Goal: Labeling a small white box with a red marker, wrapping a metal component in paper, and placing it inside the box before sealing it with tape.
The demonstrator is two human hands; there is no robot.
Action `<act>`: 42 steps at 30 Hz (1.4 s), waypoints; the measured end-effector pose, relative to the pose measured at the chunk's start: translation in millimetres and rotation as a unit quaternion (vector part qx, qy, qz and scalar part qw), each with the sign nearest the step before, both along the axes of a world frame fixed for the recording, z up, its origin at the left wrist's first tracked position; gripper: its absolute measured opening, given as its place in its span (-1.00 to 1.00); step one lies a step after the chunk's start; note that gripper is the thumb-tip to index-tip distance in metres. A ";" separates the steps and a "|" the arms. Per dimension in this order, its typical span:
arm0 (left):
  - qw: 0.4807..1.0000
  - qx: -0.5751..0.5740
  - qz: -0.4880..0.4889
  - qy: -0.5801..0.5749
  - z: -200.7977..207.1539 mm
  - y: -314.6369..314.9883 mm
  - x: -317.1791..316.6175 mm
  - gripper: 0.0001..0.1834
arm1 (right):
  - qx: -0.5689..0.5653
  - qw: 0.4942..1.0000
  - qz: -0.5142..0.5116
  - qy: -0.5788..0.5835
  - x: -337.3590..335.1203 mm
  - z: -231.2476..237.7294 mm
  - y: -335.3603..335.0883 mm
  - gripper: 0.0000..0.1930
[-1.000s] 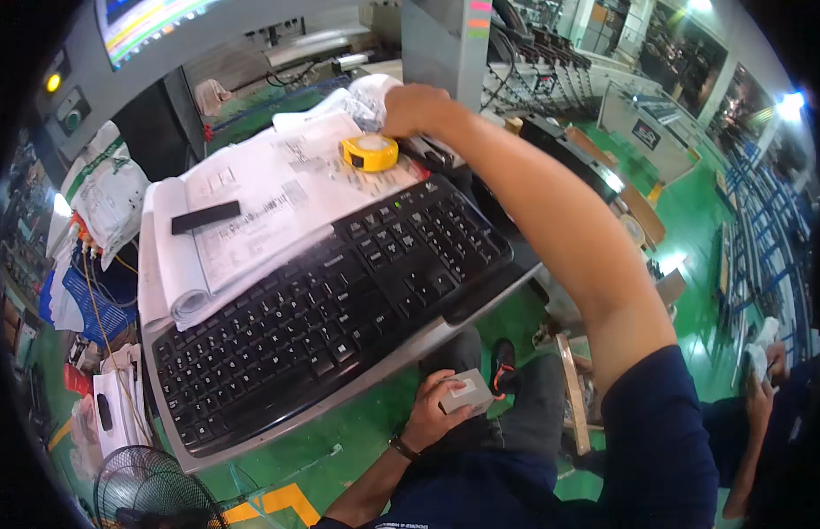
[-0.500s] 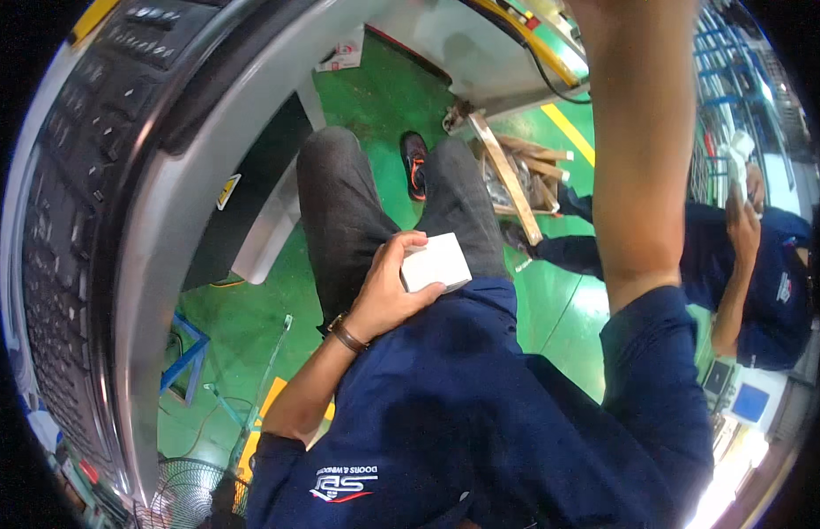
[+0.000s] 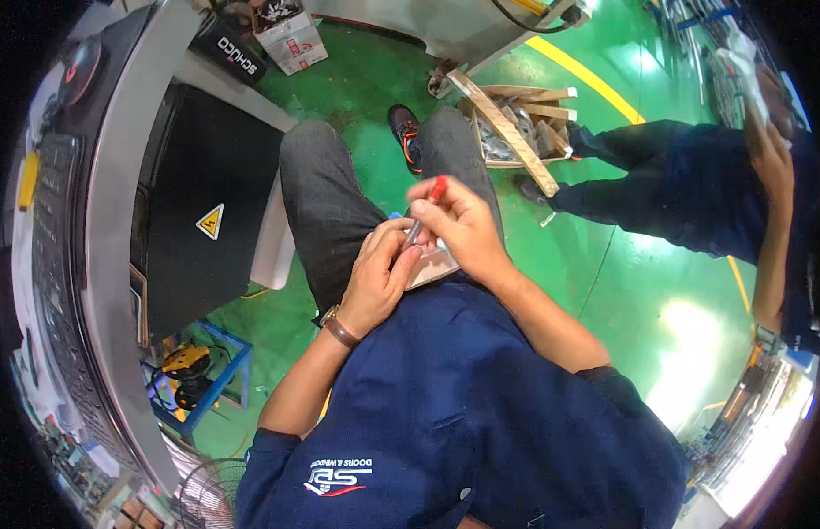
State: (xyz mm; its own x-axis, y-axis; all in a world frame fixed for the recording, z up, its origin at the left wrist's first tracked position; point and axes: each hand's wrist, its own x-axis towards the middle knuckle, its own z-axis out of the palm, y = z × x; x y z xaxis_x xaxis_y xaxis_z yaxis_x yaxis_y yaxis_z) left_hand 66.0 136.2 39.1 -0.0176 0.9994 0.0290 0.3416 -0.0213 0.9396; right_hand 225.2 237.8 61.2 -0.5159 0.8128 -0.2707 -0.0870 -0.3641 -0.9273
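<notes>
The right hand [image 3: 463, 231] has its grip pinched around a slim pen [image 3: 414, 232] with a red end, slanting above a pale box [image 3: 434, 267] at the person's lap [image 3: 326, 194]. The left hand [image 3: 373, 271] grasps the box's left side. The pen looks light, stiff and perhaps slippery; mid-barrel suits a fingertip hold. The box is probably light, crushable card, best steadied by opposite sides. The hands hide the pen's lower end and much of the box; a blue speck [image 3: 395, 215] behind them is unidentifiable.
</notes>
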 end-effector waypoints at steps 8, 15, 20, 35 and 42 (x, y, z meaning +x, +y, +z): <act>0.995 -0.073 -0.011 -0.067 11.2 16.5 17.1 -0.77 | -0.090 0.993 -0.043 -0.057 13.5 -24.5 8.4 -0.63; 0.991 -0.084 -0.005 -0.099 -0.9 -4.3 4.0 -0.76 | -0.007 0.961 -0.269 -0.062 68.5 -13.3 60.2 -0.69; 0.994 -0.074 -0.021 -0.074 -3.8 2.4 3.7 -0.78 | 0.039 0.992 -0.115 -0.031 54.3 -33.4 -14.5 -0.82; 0.983 -0.124 -0.025 -0.130 -9.5 1.7 -3.3 -0.80 | 0.161 0.976 -0.051 -0.135 54.0 -41.4 -30.8 -0.89; 0.986 -0.113 -0.017 -0.118 -7.0 1.6 -0.8 -0.81 | 0.165 0.974 -0.038 -0.148 55.1 -38.5 -30.4 -0.89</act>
State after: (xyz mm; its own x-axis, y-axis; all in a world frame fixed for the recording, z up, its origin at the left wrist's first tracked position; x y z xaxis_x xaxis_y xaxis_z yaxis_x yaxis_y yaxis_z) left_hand 65.2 137.8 32.0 0.0370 0.9801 -0.1951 0.1148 0.1898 0.9751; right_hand 280.3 207.3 22.7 -0.3902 0.9135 -0.1151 0.1862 -0.0441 -0.9815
